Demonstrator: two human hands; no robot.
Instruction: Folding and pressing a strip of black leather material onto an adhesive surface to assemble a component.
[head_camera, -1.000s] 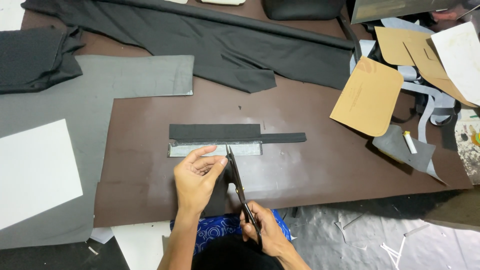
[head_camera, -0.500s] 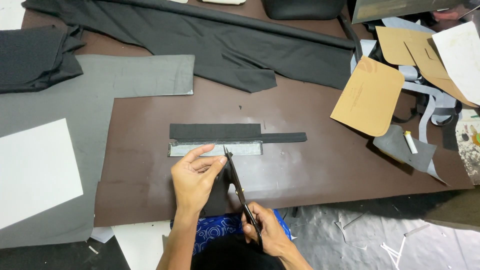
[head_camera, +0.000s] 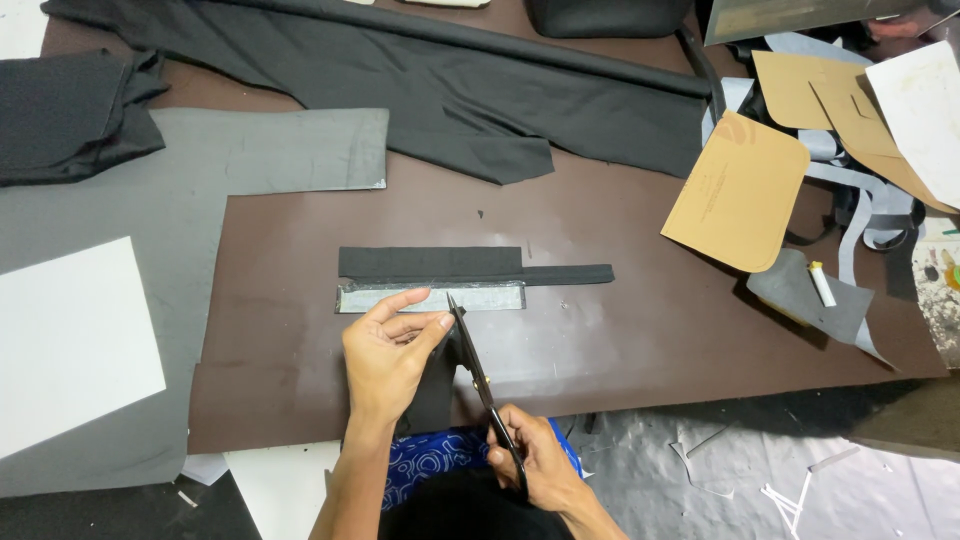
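Your left hand (head_camera: 385, 355) pinches the upper edge of a small dark fabric piece (head_camera: 437, 385), thumb and forefinger closed on it, holding it up off the brown table (head_camera: 620, 330) near the front edge. Your right hand (head_camera: 530, 465) is closed around the handles of the black scissors (head_camera: 478, 375), whose blades run up along the right side of the piece with the tip just below the silver-grey strip (head_camera: 430, 298).

Change noted: over the last second the scissor tip has crept slightly upward along the piece, and your left fingers have shifted a little toward the tip. In my judgement the cut is under way and nearly through the length of the piece; the far end by your thumb is what remains.

Flat goods on the table: a long black fabric strip (head_camera: 450, 265) lies touching the silver-grey strip's upper edge, its narrow tail extending right. A tan cardboard pattern (head_camera: 740, 190) with rounded corners lies well to the right, more tan and white pattern sheets (head_camera: 900, 110) behind it. A small white cylinder (head_camera: 821, 284) rests on a grey offcut (head_camera: 800, 295). A white sheet (head_camera: 70, 340) sits far left on grey cloth (head_camera: 200, 180).
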